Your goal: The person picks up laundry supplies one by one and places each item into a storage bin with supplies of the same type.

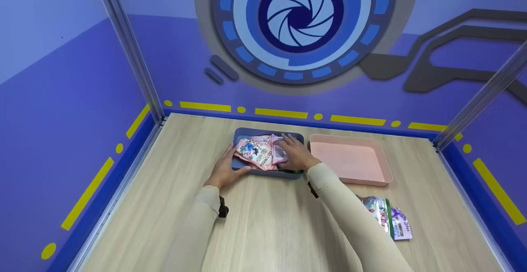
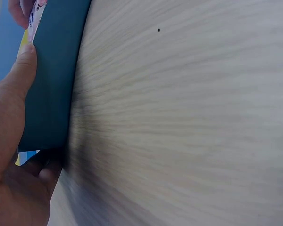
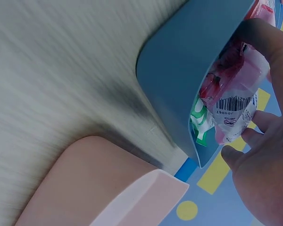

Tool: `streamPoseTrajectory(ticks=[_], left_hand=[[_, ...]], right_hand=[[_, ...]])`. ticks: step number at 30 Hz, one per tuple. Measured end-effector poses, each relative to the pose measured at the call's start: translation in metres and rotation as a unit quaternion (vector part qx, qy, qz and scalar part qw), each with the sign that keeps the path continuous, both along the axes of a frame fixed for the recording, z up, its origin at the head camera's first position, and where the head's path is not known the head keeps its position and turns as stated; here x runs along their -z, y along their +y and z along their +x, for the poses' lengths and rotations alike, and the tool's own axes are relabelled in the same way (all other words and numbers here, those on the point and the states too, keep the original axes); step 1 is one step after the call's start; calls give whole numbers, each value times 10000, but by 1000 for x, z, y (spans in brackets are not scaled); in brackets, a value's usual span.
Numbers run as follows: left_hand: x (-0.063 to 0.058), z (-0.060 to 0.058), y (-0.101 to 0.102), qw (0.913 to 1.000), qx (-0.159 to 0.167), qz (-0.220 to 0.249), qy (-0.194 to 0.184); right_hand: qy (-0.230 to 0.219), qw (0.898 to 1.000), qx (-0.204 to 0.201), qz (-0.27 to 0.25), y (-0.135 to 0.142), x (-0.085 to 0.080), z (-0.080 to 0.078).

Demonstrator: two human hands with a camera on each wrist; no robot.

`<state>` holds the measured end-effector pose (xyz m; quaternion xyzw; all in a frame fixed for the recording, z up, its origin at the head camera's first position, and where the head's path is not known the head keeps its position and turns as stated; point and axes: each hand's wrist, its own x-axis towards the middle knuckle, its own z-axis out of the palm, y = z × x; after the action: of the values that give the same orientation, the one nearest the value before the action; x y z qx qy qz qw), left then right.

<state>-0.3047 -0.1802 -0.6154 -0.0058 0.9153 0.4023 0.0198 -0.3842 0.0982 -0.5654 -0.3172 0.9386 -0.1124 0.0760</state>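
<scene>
A dark blue tray [image 1: 269, 174] holds several snack packets, among them a pink floral packet [image 1: 254, 152] on the left. My left hand [image 1: 225, 169] grips the tray's left end, thumb at the front rim and fingers round the side. Inside the right half of the tray, my right hand [image 1: 297, 153] holds a pink packet [image 1: 279, 152] between thumb and fingers. The right wrist view shows this packet's barcode side [image 3: 232, 106], with a green and white wrapper [image 3: 201, 120] beneath it.
A pink tray [image 1: 350, 161] stands just right of the blue one, with bare bottom showing. Beside my right forearm lie a silver and green packet [image 1: 379, 214] and a purple packet [image 1: 400, 224] on the wooden table [image 1: 255, 231]. Blue panels [image 1: 173, 58] enclose the table's back and sides.
</scene>
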Motion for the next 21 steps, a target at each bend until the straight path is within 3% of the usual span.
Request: streamPoseTrajectory(ticks=[9, 21], left_hand=[[4, -3, -2, 9998, 45, -107, 136], [0, 1, 0, 10000, -48, -30, -23]], right_hand=[[-23, 10000, -18, -59, 1, 0, 1], [16, 9999, -37, -103, 5, 4, 2]])
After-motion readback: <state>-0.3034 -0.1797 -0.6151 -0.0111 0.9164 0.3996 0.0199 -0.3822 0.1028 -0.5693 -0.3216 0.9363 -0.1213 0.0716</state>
